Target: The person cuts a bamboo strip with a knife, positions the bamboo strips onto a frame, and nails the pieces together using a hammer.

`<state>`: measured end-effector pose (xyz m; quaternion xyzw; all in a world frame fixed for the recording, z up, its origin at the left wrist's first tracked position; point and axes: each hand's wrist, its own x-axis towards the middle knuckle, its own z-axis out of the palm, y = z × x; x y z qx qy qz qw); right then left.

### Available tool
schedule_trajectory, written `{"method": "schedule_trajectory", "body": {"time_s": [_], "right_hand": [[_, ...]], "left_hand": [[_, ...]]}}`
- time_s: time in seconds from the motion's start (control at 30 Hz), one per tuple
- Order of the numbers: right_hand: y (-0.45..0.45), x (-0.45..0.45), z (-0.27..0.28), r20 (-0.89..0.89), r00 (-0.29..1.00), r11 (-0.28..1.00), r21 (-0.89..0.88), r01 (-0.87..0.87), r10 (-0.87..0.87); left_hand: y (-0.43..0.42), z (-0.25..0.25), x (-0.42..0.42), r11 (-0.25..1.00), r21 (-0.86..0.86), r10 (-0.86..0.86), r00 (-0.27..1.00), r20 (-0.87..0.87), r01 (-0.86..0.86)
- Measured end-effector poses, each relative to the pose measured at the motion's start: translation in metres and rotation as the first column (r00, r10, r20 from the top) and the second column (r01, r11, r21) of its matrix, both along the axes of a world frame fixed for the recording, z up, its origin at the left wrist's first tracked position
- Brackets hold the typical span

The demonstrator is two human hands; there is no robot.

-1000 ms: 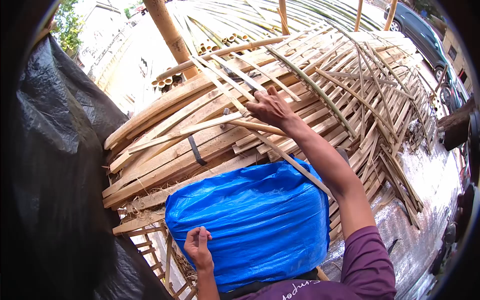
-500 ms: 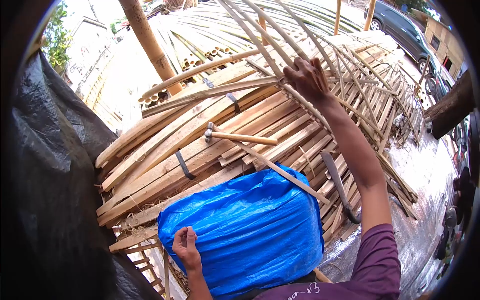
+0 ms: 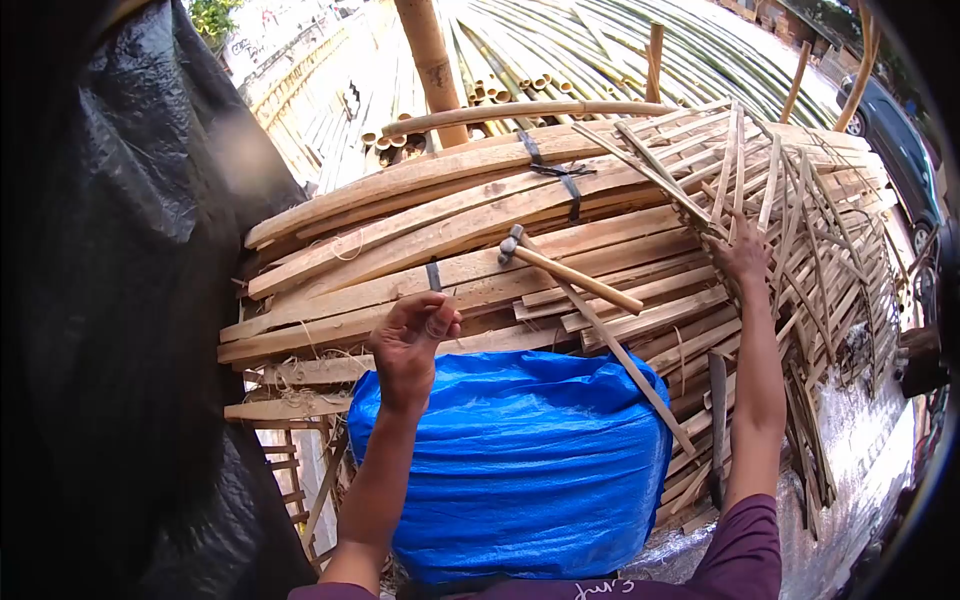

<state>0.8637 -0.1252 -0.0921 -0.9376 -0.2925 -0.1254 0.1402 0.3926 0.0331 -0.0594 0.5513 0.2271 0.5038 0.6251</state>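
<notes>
My left hand [image 3: 408,350] is raised above the blue tarp-covered bundle [image 3: 520,470], thumb and fingertips pinched together. Whatever is between them is too small to make out. My right hand [image 3: 742,262] is closed around the near edge of a lattice of thin bamboo slats [image 3: 775,190], which rests over the stacked wood at the right. Between the two hands a hammer [image 3: 575,277] with a wooden handle lies on the lumber, its metal head to the left. A loose slat [image 3: 620,355] runs under the handle and onto the blue tarp.
Long wooden boards [image 3: 400,225], some bound with black straps [image 3: 570,185], lie across the middle. A large blade [image 3: 717,410] lies beside my right forearm. A dark plastic sheet [image 3: 130,300] hangs at the left. Bamboo poles [image 3: 600,50] and a parked car [image 3: 890,150] are beyond.
My right hand has brought the slat lattice down onto the wood pile at the right. My left hand has risen from the blue tarp, and its fingers have pinched together. The view has shifted.
</notes>
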Motion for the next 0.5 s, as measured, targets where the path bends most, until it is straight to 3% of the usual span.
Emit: {"method": "schedule_trajectory", "body": {"time_s": [0.1, 0.17, 0.2, 0.27, 0.3, 0.33, 0.43, 0.5], "right_hand": [[-0.010, -0.028, -0.008, 0.251, 0.968, 0.999, 0.042, -0.031, 0.019], [-0.014, -0.056, -0.013, 0.260, 0.944, 0.893, 0.346, -0.287, 0.203], [-0.011, -0.099, -0.002, -0.029, 0.940, 0.769, 0.584, -0.259, 0.339], [-0.007, -0.168, -0.003, -0.239, 0.689, 0.534, 0.807, -0.251, 0.684], [-0.004, -0.207, 0.003, -0.249, 0.589, 0.477, 0.837, -0.268, 0.769], [-0.001, -0.246, 0.014, -0.330, 0.412, 0.422, 0.893, -0.155, 0.849], [0.007, -0.317, 0.032, -0.303, 0.066, 0.309, 0.942, -0.134, 0.951], [0.007, -0.340, 0.043, -0.340, -0.176, 0.341, 0.940, -0.027, 0.924]], "left_hand": [[-0.018, 0.003, -0.008, 0.999, -0.053, 0.005, 0.993, 0.120, 0.001], [-0.031, 0.004, -0.012, 0.997, -0.079, -0.004, 0.981, 0.196, 0.020], [-0.038, 0.003, -0.013, 0.993, -0.095, -0.037, 0.959, 0.281, 0.066], [-0.053, -0.002, -0.015, 0.983, -0.137, -0.077, 0.952, 0.296, 0.123], [-0.058, -0.004, -0.014, 0.965, -0.171, -0.135, 0.940, 0.314, 0.197], [-0.065, -0.006, -0.014, 0.957, -0.186, -0.153, 0.933, 0.326, 0.222], [-0.082, -0.006, -0.017, 0.938, -0.212, -0.201, 0.928, 0.314, 0.275], [-0.091, -0.005, -0.018, 0.946, -0.228, -0.150, 0.936, 0.320, 0.229]]}}
